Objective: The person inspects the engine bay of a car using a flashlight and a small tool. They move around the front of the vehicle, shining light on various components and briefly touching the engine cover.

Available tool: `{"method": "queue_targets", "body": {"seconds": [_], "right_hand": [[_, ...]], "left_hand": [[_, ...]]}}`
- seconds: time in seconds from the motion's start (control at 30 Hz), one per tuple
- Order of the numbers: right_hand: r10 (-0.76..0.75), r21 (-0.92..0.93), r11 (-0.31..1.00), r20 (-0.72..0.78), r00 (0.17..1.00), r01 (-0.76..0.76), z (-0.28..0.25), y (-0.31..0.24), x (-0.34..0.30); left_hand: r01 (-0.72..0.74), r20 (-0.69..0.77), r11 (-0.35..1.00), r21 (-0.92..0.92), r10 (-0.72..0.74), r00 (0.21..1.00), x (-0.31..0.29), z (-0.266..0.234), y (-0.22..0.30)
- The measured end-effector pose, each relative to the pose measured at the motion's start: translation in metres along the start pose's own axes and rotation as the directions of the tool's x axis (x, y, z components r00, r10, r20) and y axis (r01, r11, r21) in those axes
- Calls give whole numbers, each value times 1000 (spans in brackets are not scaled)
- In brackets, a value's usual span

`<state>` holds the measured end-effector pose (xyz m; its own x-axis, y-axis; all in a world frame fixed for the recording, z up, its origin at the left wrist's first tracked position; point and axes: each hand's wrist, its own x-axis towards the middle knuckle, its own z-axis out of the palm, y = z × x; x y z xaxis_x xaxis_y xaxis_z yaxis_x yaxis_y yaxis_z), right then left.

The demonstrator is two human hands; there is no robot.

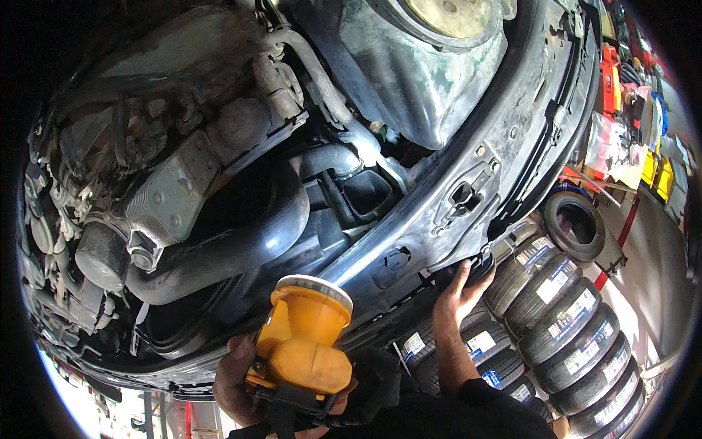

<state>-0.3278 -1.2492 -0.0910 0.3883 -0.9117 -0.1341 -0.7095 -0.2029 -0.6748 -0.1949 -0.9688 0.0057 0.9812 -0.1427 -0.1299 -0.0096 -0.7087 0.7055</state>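
A yellow lamp (pixel 311 351) with a round, pale-rimmed head is in my left hand (pixel 235 377) at the lower middle. Fingers show on both sides of its housing, and a dark strap hangs beneath it. Its head faces up toward the car's engine bay (pixel 292 249). My right hand (pixel 461 296) reaches up to the outer edge of the grey metal body panel (pixel 504 139). Its fingers curl about a dark part there, which the hand and shadow mostly hide.
A thick black hose (pixel 241 256) curves through the engine bay beside a ribbed metal box (pixel 175 190). Stacked tyres (pixel 578 322) with labels stand on the right, and a single tyre (pixel 575 225) leans behind them. Farther back, shelving holds yellow bins (pixel 662 175).
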Motion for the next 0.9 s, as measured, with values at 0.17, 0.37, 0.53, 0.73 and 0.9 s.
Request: {"method": "queue_targets", "body": {"seconds": [0.17, 0.37, 0.53, 0.73, 0.9], "right_hand": [[-11, -205, 979, -34, 999, 4, 0, -8, -1], [-24, -294, 956, -29, 999, 15, -2, -10, 0], [-22, -222, 975, 3, 1000, 22, -5, -4, 2], [-137, -318, 939, 1, 991, 130, -9, 10, 6], [-112, -295, 947, 67, 991, 127, -19, 13, 1]], "left_hand": [[18, -22, 996, 91, -16, 1000, -17, -17, -11], [38, -70, 985, 166, -26, 997, -32, -25, -27], [13, -108, 986, 168, 6, 994, -43, -29, -37], [140, -84, 973, 184, -126, 988, -47, -24, -17], [323, -213, 946, -13, -318, 924, -44, 5, 17]]}}
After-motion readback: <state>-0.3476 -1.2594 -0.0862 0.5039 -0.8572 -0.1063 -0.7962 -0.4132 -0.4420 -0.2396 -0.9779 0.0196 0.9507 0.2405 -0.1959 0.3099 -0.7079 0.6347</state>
